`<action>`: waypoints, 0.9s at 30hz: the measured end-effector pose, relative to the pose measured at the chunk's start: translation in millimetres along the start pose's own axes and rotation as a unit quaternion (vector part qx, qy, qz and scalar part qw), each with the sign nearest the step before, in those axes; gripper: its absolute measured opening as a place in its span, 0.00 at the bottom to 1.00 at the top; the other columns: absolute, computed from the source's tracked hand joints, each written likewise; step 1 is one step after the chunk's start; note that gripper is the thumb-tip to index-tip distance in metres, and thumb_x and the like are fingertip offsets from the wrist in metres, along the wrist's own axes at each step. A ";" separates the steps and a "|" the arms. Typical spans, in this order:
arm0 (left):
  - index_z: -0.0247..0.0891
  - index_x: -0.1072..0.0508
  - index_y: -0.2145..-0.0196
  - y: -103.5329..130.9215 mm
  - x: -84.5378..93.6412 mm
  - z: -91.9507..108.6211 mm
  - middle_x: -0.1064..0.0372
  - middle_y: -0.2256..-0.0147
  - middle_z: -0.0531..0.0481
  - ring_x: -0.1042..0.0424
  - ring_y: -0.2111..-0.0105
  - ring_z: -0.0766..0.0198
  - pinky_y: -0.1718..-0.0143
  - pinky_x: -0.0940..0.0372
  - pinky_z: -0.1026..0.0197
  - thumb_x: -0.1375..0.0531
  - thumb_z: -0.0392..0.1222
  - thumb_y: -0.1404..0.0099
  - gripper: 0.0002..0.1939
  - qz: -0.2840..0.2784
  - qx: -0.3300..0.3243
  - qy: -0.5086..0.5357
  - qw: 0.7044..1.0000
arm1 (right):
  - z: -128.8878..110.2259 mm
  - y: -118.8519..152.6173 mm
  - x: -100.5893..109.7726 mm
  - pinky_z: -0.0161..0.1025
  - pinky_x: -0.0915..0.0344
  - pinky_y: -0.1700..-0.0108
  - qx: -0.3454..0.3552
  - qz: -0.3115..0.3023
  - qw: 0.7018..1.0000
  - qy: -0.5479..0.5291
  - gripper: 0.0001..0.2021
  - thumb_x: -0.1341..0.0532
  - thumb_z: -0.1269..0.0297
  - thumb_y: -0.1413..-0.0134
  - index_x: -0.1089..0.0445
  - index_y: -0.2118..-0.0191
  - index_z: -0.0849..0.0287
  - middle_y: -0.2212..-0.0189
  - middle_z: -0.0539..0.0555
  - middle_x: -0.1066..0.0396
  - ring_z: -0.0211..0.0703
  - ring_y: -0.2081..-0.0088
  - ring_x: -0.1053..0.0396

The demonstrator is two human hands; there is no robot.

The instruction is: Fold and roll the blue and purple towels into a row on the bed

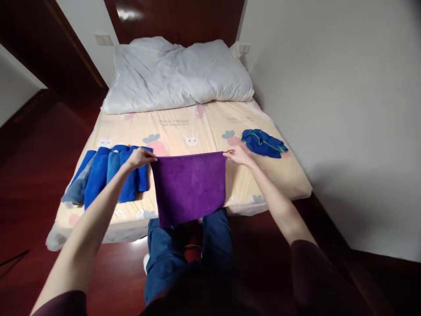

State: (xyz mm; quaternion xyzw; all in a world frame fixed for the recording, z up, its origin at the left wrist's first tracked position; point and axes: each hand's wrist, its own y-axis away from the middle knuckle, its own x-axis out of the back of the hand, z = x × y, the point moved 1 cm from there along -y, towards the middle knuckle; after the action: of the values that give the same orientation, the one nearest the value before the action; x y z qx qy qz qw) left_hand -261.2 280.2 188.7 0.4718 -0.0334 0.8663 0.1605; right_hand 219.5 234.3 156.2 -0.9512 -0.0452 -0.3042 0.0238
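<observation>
A purple towel is stretched between my two hands, its upper edge nearly level and its lower part hanging over the near edge of the bed. My left hand pinches its upper left corner. At the upper right corner, my right hand pinches the cloth between thumb and fingers. Several rolled blue towels lie side by side to the left, partly behind my left hand and forearm. Beyond my right hand lies a crumpled blue cloth with green edging.
The bed has a cream sheet printed with rabbits and carrots. A bunched white quilt lies at its far end, before a dark wooden headboard. A white wall stands close on the right. Dark red floor surrounds the near side.
</observation>
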 end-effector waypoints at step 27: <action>0.42 0.29 0.46 135.7 -199.7 -57.4 0.24 0.55 0.43 0.23 0.54 0.51 0.50 0.27 0.53 0.40 0.61 0.40 0.30 0.004 0.194 0.128 0.973 | 124.1 146.6 -128.1 0.50 0.25 0.57 -0.189 0.092 0.971 -0.115 0.20 0.32 0.47 0.51 0.29 0.57 0.53 0.63 0.60 0.20 0.57 0.60 0.21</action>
State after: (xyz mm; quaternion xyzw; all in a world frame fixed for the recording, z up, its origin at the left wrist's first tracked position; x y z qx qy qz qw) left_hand -249.1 114.6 4.3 0.3793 0.1541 0.9100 0.0658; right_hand 201.9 88.3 -21.7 -0.9673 0.0978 -0.1921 -0.1336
